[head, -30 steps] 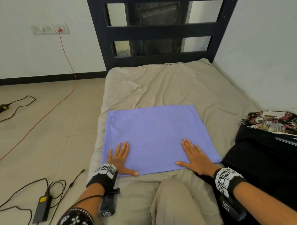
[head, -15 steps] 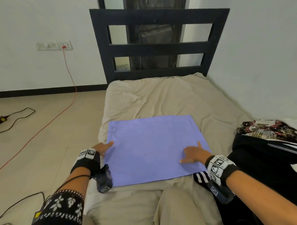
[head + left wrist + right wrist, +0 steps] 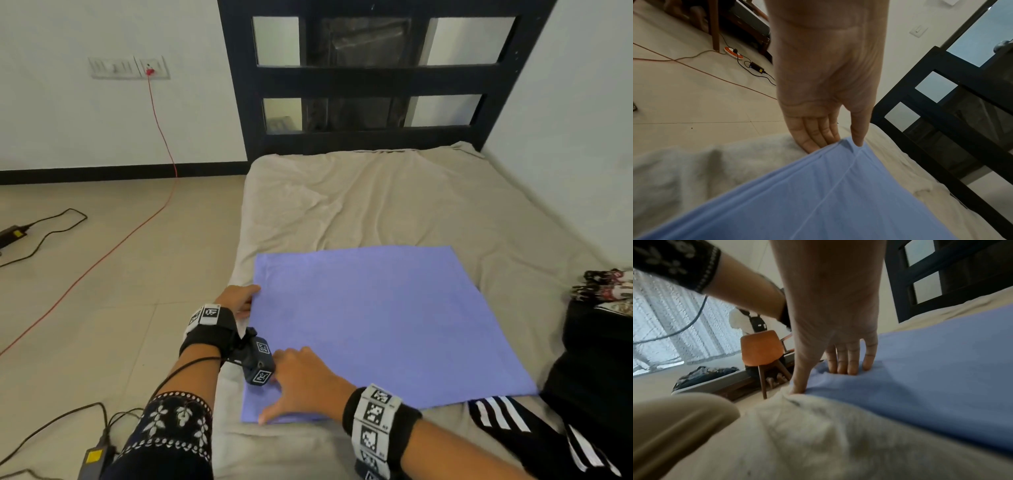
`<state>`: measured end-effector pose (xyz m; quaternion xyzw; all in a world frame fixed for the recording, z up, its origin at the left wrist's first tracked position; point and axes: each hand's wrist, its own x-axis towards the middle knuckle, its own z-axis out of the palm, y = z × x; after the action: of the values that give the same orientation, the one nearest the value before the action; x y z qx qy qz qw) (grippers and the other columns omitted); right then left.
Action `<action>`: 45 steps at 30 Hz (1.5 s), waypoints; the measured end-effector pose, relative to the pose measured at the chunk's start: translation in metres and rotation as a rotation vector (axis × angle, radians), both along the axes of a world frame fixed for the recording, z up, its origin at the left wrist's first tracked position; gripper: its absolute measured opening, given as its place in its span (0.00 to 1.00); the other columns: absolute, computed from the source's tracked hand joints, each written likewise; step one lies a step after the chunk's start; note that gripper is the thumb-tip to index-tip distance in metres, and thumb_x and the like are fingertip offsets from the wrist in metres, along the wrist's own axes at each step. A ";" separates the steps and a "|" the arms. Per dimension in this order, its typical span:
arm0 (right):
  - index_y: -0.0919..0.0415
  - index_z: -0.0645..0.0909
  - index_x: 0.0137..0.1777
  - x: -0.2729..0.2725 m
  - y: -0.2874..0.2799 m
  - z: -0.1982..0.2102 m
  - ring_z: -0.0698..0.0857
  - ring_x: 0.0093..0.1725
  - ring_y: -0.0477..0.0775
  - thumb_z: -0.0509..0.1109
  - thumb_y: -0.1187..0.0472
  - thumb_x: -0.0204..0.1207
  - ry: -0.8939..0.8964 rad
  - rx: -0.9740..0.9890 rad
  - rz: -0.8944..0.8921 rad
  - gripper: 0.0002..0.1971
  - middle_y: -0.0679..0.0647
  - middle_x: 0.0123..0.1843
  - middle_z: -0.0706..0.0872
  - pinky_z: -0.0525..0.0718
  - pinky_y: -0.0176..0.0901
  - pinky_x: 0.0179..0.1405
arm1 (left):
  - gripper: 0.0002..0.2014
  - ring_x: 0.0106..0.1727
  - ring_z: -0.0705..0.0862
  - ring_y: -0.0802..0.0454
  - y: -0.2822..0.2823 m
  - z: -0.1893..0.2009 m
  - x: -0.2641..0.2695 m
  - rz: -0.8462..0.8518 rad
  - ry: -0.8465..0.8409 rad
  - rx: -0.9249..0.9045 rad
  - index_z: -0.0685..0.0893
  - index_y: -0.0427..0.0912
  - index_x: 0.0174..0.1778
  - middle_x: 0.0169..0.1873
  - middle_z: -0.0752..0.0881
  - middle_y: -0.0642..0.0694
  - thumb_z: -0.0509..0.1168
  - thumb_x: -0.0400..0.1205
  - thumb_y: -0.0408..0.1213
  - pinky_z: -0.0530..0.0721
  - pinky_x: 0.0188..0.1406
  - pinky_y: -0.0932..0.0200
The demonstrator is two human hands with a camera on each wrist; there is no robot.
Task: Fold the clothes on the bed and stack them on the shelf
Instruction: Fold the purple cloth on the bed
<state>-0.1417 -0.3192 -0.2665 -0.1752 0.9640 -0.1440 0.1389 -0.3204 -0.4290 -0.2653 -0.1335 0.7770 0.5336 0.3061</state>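
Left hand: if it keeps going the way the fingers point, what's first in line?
The left hand already touches the left edge of the blue cloth, thumb on top. Straight on, it would likely slide over or under that cloth; beyond lies bare bedsheet. Depth is uncertain.

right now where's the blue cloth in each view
Head: the blue cloth lies flat at centre on the bed.
Left wrist: blue cloth fills the lower middle, below the left hand.
Right wrist: blue cloth at right.
Shared landmark: the black headboard.

Soft daylight; blurred wrist views
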 end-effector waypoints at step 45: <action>0.61 0.82 0.43 0.141 0.294 0.043 0.86 0.34 0.50 0.82 0.67 0.67 -0.013 -0.908 -1.174 0.11 0.63 0.41 0.81 0.89 0.44 0.34 | 0.17 0.16 0.83 0.55 0.332 0.054 0.026 -0.446 0.301 0.179 0.73 0.38 0.29 0.15 0.83 0.49 0.63 0.85 0.33 0.83 0.24 0.62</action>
<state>-0.0011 -0.0250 -0.2232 0.3296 0.7438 -0.5800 -0.0414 -0.2948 -0.0973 -0.2113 0.1492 0.7736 0.5335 0.3078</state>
